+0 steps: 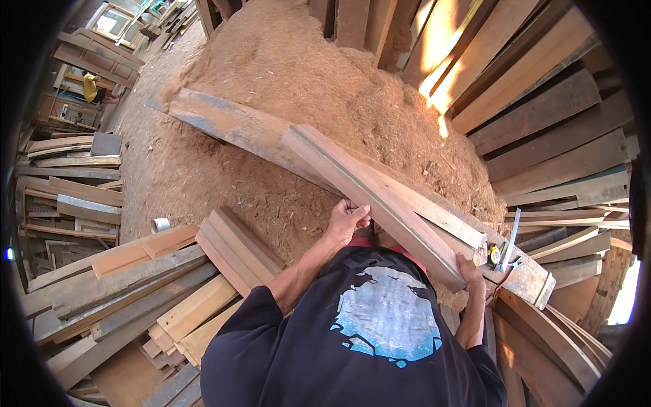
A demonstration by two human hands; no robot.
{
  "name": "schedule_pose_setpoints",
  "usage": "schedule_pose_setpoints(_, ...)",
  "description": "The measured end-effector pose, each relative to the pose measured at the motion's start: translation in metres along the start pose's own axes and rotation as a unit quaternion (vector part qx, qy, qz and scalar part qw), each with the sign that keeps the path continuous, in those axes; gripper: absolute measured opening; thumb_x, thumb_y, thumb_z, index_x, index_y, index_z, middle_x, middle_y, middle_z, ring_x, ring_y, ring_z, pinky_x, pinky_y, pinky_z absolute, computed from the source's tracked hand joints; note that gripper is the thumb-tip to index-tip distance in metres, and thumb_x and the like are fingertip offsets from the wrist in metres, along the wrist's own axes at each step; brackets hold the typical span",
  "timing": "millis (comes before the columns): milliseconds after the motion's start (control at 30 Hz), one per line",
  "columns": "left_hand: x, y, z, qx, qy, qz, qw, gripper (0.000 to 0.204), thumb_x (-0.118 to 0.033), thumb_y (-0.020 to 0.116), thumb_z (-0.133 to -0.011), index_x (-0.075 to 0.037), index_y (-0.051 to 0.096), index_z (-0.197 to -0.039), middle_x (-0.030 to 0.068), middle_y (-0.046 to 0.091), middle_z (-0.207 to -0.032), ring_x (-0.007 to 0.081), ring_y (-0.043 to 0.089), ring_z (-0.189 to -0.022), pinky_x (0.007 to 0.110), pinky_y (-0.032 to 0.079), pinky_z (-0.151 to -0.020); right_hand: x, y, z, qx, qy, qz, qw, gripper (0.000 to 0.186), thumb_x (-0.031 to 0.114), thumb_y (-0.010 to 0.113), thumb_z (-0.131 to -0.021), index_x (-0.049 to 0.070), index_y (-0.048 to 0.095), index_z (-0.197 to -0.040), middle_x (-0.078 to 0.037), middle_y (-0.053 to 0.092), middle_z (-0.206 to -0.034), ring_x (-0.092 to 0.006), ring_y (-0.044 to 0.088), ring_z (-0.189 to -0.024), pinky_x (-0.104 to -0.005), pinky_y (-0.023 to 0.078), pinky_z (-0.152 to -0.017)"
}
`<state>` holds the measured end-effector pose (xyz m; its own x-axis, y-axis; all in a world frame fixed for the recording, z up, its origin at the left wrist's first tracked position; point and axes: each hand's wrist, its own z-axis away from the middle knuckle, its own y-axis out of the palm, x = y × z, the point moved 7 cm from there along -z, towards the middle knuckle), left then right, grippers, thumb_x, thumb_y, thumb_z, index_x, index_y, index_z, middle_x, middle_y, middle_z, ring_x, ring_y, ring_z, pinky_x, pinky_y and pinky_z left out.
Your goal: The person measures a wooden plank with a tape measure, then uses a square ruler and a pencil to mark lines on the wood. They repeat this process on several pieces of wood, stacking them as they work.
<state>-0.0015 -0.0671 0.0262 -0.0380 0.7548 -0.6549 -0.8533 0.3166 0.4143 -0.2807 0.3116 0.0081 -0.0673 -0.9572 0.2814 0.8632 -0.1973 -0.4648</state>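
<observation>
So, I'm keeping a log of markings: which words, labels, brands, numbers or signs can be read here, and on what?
No text can be read.
Tape measure: any marks are too small to read.
Thin bluish strip beside it: the same.
Black shirt: a pale blue-and-white print, no lettering I can make out.
Held plank: no writing visible.

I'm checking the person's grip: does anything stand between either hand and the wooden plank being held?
Nothing visible does: the left hand meets the plank along its side, and the right hand its near end. The yellow-and-black tape measure lies right of the plank, not between.
</observation>
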Motion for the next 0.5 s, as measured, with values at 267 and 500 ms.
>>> schedule_pose_setpoints(267, -0.007, 0.014, -0.012, 0.014, 0.017, -0.011, 1.0, 0.037, -0.016, 0.084, -0.095, -0.004, 0.056, -0.115, 0.0077, 0.071, -0.09, 0.0176, 0.074, -0.069, 0.03, 0.065, -0.057, -0.008, 0.004, -0.017, 0.065, 0.073, -0.054, 0.994, 0.073, 0.06, 0.051, -0.106, -0.003, 0.068, -0.139, -0.028, 0.07, -0.133, -0.0345, 0.07, -0.113, -0.0502, 0.055, -0.095)
schedule_pose_setpoints(500, -0.009, 0.039, -0.037, 0.071, 0.013, -0.104, 0.992, 0.049, -0.028, 0.081, -0.098, -0.002, 0.048, -0.124, 0.0084, 0.067, -0.092, 0.0211, 0.075, -0.066, 0.033, 0.065, -0.053, -0.029, 0.014, -0.037, 0.131, 0.121, -0.194, 0.965, 0.059, 0.052, 0.059, -0.107, 0.006, 0.068, -0.141, -0.019, 0.073, -0.129, -0.0333, 0.074, -0.104, -0.0531, 0.063, -0.081)
